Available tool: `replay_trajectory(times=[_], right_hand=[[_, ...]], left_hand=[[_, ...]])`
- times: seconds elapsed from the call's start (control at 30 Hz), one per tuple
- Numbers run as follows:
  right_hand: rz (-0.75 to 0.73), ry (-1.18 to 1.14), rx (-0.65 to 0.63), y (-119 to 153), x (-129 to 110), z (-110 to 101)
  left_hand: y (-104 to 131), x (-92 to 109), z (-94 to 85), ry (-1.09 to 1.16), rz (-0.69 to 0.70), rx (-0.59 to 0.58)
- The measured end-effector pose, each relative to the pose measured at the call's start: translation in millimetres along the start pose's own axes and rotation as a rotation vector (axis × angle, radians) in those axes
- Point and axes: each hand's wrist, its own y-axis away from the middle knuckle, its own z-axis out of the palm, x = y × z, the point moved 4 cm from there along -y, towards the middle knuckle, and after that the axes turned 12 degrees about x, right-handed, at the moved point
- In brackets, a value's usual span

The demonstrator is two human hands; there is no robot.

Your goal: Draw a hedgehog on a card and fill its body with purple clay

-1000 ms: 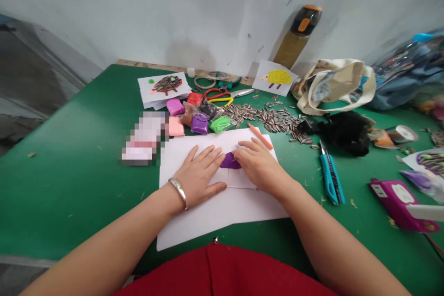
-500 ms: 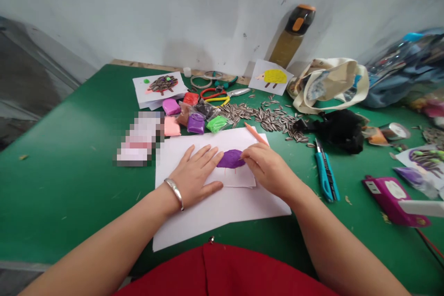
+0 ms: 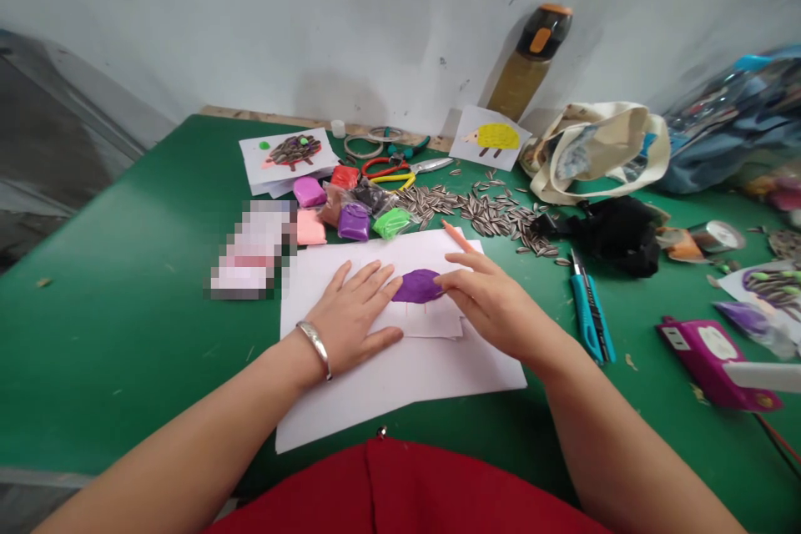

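Note:
A flat purple clay shape [image 3: 416,286] lies on a small white sheet [image 3: 431,324], with thin drawn lines beneath it. Fingers spread, my left hand [image 3: 360,313] rests flat on the paper, its fingertips at the clay's left edge. My right hand [image 3: 494,296] is at the clay's right edge, one fingertip touching or just over it. Its other fingers are stretched out and apart, with nothing visible held. Larger white sheets [image 3: 350,400] lie underneath. An orange pencil-like stick [image 3: 458,235] lies just beyond my right hand.
Clay packets [image 3: 354,222], scissors [image 3: 406,175] and sunflower seeds [image 3: 494,213] lie beyond the paper. A blue utility knife [image 3: 590,309] and a magenta device [image 3: 713,363] sit to the right. A blurred-out phone-like object [image 3: 254,250] is at left. A bottle [image 3: 529,62] stands by the wall.
My right hand's fingers have opened out from a pinch at the clay's right edge. My left hand has stayed in place.

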Motion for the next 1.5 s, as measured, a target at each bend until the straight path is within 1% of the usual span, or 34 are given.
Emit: replay_trajectory(times=[0.17,0.2,0.27,0.33,0.4,0.47,0.53,0.6,0.67,0.77,0.83,0.97,1.03,1.1,1.2,1.27,1.33,1.43,1.5], right_hand=[[-0.099,0.086,-0.155,6.7,-0.6,19.8],[-0.105,0.098,-0.159,7.1,0.0,21.3],[-0.089,0.095,-0.132,6.0,1.1,17.7],[-0.056,0.068,-0.087,3.7,1.2,8.8],[-0.038,0.054,-0.079,2.4,-0.1,2.0],[-0.069,0.063,-0.125,3.0,-2.9,2.2],[-0.101,0.082,-0.179,4.6,-4.6,6.7],[-0.101,0.086,-0.199,5.4,-4.4,9.4],[-0.071,0.058,-0.173,4.2,-3.1,6.4],[-0.020,-0.009,-0.096,1.0,-1.7,-3.7],[-0.010,-0.022,-0.079,0.4,-1.4,-6.0],[-0.057,0.031,-0.162,3.9,-1.8,5.5],[-0.056,0.034,-0.186,5.0,-1.2,9.4],[-0.007,-0.004,-0.151,4.0,0.2,7.2],[0.073,-0.062,-0.049,1.3,1.6,-0.8],[0.083,-0.066,-0.031,1.0,0.6,-1.0],[0.047,-0.054,-0.076,2.2,-1.9,5.0],[-0.066,-0.008,-0.177,5.5,-6.5,17.4],[-0.110,0.025,-0.201,6.7,-8.0,21.0]], left_hand=[[0.2,-0.2,0.4,-0.004,0.007,0.002],[0.3,-0.4,0.7,-0.005,0.008,0.003],[0.5,-0.7,1.0,-0.007,0.010,0.005],[0.5,-0.8,0.9,-0.009,0.008,0.006],[0.6,-0.5,0.7,-0.011,0.005,0.000],[0.6,0.0,0.5,-0.013,0.004,-0.005],[0.7,0.3,0.4,-0.013,0.007,-0.002],[0.8,0.1,0.4,-0.014,0.012,0.008],[1.1,-0.7,0.7,-0.014,0.017,0.014],[1.7,-2.6,1.1,-0.017,0.025,0.005],[2.1,-3.8,1.0,-0.019,0.033,-0.012],[2.1,-5.7,0.1,-0.024,0.039,-0.034],[2.0,-6.1,0.1,-0.024,0.039,-0.034],[1.7,-6.1,0.5,-0.023,0.042,-0.029],[1.2,-5.4,0.8,-0.019,0.047,-0.011],[1.0,-4.9,0.5,-0.014,0.047,-0.002],[1.0,-4.6,0.0,-0.015,0.047,-0.002],[1.4,-4.7,-0.5,-0.025,0.046,-0.006],[1.7,-4.8,-0.7,-0.028,0.046,-0.005]])
